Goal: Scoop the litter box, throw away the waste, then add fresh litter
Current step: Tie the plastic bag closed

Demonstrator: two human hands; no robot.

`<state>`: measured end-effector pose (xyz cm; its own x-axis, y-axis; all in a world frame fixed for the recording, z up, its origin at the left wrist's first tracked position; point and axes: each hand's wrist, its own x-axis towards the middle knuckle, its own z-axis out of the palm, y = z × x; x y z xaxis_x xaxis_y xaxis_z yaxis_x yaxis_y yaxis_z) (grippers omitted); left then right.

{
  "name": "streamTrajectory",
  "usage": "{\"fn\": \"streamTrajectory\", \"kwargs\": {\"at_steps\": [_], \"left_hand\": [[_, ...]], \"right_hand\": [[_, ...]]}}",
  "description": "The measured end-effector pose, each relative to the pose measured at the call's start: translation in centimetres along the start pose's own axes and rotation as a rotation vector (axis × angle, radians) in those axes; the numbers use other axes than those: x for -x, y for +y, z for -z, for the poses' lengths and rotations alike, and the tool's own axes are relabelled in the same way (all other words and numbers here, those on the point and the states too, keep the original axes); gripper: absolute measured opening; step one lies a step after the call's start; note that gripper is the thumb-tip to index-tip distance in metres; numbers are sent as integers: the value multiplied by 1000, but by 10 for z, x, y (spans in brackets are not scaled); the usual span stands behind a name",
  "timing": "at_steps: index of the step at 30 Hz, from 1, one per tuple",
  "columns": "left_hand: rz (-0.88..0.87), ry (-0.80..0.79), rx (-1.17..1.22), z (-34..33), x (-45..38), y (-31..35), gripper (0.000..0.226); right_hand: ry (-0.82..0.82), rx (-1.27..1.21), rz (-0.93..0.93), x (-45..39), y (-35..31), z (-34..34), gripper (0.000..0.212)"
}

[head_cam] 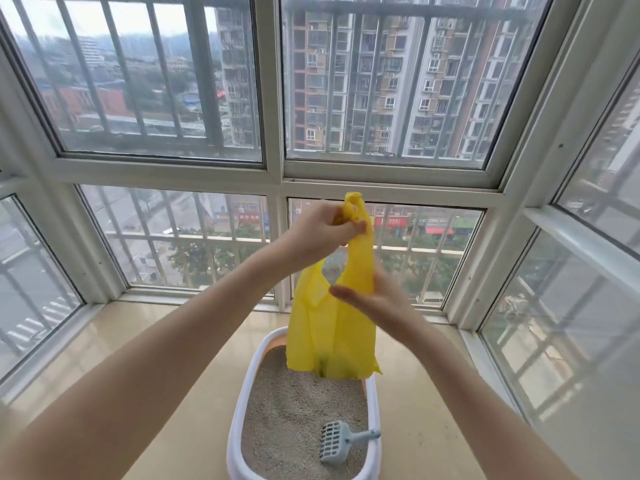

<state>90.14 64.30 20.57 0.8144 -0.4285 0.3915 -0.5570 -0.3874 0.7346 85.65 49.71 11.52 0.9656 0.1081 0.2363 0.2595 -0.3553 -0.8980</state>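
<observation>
Scoop: lying in the litter box, lower centre, handle pointing right. Yellow bag: hanging lengthwise above the box's far end, centre frame. Right hand: fingers straight, pressing the bag's side. Left hand: gripping the handles higher, further out. Window: filling the upper frame.

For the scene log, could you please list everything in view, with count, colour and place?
plastic bag: one, yellow, held up above the far end of the litter box
litter box: one, white rim, on the floor at bottom centre
litter: grey-beige granules, filling the litter box
scoop: one, pale blue, slotted, lying on the litter near the right rim
floor: beige, glossy tiles
windows: white-framed, barred, on three sides
left hand: one, pinching the bag's handles at the top
right hand: one, fingers straight against the bag's side
</observation>
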Motion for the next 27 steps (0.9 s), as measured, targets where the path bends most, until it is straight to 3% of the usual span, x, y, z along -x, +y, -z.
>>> {"fn": "streamTrajectory", "kwargs": {"at_steps": [2,4,7,10,12,13,16,18,21,23,25,27], "left_hand": [[-67,-28,46,0,0,18,22],[-138,-53,44,6,-1,28,15],[-218,-12,22,27,8,22,52],[-208,350,258,39,37,-10,65],[-115,601,386,27,64,-38,62],[-30,640,371,16,79,-52,67],[248,407,497,-20,116,-73,105],[303,191,574,-37,126,-75,116],[328,147,621,-54,119,-62,96],[297,179,637,-65,113,-47,51],[127,131,493,-75,114,-32,15],[-109,29,169,-81,120,-23,17]], "right_hand": [[89,-47,-98,9,17,-18,29],[209,-181,-121,14,22,-26,29],[332,-381,-176,18,17,-26,30],[400,-583,-278,20,17,-20,27],[440,-721,-324,21,18,-15,17],[462,-772,-352,22,18,-13,11],[441,-848,-448,28,18,-12,21],[338,-874,-443,35,15,-13,34],[212,-798,-376,46,17,-19,35],[271,-715,-435,45,20,-21,25],[294,-612,-483,45,23,-21,21],[217,-417,-514,54,34,-16,32]]}}
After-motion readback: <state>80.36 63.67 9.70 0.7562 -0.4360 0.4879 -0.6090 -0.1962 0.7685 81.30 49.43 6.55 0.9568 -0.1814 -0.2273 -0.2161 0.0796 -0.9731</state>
